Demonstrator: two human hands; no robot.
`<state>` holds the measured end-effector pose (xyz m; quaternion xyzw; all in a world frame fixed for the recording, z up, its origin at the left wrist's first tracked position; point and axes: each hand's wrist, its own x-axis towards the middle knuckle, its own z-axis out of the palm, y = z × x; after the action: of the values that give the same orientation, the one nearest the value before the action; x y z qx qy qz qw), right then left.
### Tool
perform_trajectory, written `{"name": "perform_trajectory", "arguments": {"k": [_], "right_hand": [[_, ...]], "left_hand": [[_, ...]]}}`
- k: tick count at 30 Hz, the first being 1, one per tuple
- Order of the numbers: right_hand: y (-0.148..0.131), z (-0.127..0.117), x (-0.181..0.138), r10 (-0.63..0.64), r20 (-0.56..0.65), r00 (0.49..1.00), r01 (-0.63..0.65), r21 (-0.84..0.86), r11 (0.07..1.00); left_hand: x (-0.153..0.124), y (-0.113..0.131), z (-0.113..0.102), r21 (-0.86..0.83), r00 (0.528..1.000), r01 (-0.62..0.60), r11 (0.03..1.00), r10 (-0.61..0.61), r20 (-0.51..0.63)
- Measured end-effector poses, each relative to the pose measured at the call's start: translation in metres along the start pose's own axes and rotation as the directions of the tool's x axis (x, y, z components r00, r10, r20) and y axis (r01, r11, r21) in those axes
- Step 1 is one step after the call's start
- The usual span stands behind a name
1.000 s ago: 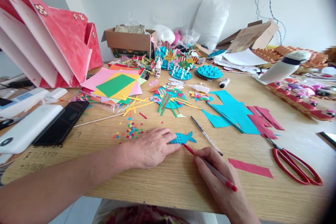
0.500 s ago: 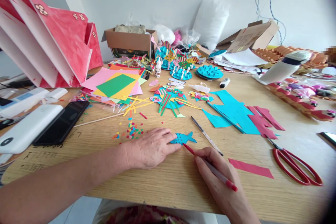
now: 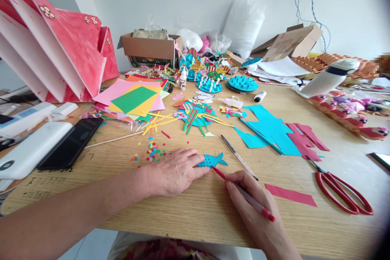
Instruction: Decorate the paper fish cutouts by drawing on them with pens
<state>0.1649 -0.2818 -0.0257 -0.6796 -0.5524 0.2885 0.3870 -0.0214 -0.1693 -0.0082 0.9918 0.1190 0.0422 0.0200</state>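
My left hand (image 3: 175, 170) lies flat on the wooden table (image 3: 189, 207), fingers stretched out, pressing down the left end of a small blue paper fish (image 3: 213, 160). My right hand (image 3: 256, 207) is closed around a red pen (image 3: 243, 195) whose tip touches the table just below the fish. A grey pencil (image 3: 239, 157) lies slantwise just right of the fish.
Red scissors (image 3: 344, 193) and a red paper strip (image 3: 291, 195) lie to the right. Blue and red paper scraps (image 3: 274, 130), glue bottles (image 3: 231, 101), coloured sheets (image 3: 134, 99), confetti (image 3: 152, 152), a phone (image 3: 71, 142) and a power bank (image 3: 30, 148) surround the hands. Boxes stand at the back.
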Motion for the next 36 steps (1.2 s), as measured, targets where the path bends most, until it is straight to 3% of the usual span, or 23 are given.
{"name": "perform_trajectory", "arguments": {"k": [5, 10, 25, 31, 36], "right_hand": [[-0.0025, 0.0008, -0.0008, 0.003, -0.035, 0.999, -0.002, 0.024, 1.0], [-0.0003, -0.0015, 0.0, 0.005, 0.022, 1.0, -0.004, -0.016, 1.0], [-0.0099, 0.0054, -0.0019, 0.038, -0.1, 0.994, -0.028, 0.096, 0.995], [-0.0082, 0.0031, -0.0012, 0.026, -0.083, 0.996, -0.019, 0.076, 0.997], [-0.0037, -0.0008, 0.0008, 0.001, 0.001, 1.0, -0.001, 0.003, 1.0]], "left_hand": [[-0.0004, 0.0004, 0.0011, -0.002, 1.0, 0.006, 1.0, -0.006, -0.004], [-0.0007, 0.0001, 0.0016, -0.005, 1.0, 0.004, 1.0, -0.004, -0.003], [-0.0003, -0.0001, 0.0021, -0.004, 1.0, 0.004, 1.0, -0.004, -0.019], [-0.0003, 0.0005, -0.001, -0.002, 1.0, 0.01, 1.0, -0.01, 0.002], [-0.0006, 0.0004, 0.0, -0.002, 1.0, 0.01, 1.0, -0.01, 0.001]]}}
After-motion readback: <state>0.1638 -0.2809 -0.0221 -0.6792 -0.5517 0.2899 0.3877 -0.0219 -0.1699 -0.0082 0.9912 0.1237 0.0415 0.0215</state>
